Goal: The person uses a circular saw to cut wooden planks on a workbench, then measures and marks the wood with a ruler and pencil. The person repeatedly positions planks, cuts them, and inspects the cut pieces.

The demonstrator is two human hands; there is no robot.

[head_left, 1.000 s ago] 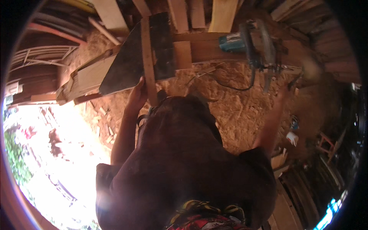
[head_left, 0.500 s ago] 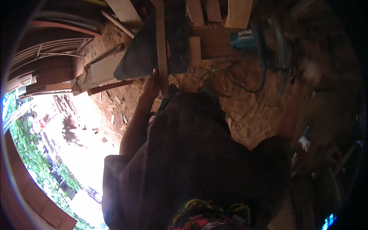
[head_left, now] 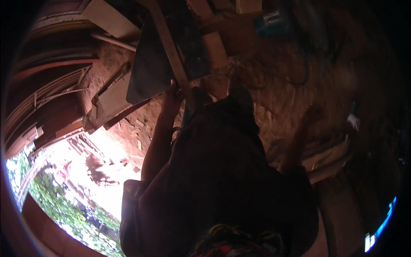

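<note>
A long, narrow wooden strip [head_left: 168,40] lies across a dark board [head_left: 147,64] with an angled edge. My left hand [head_left: 172,97] closes around the strip's near end, its thumb up beside the board's near edge. Off to the right is my right hand [head_left: 311,115], dark and smeared by motion, so its fingers do not show clearly. Ahead of it, in shadow, rests a teal power saw [head_left: 272,25]; its blade side is blurred.
Pale wood pieces [head_left: 113,19] and a short block [head_left: 215,49] surround the dark board. A cord [head_left: 295,81] trails over the sawdust-covered ground [head_left: 269,98]. Boards [head_left: 329,160] lie at my right, and a slatted wooden frame [head_left: 55,92] stands at far left.
My right hand has drawn back from beside the saw toward my body. My left hand stays at the strip's end. The whole view has turned, tilting the strip and board in the picture.
</note>
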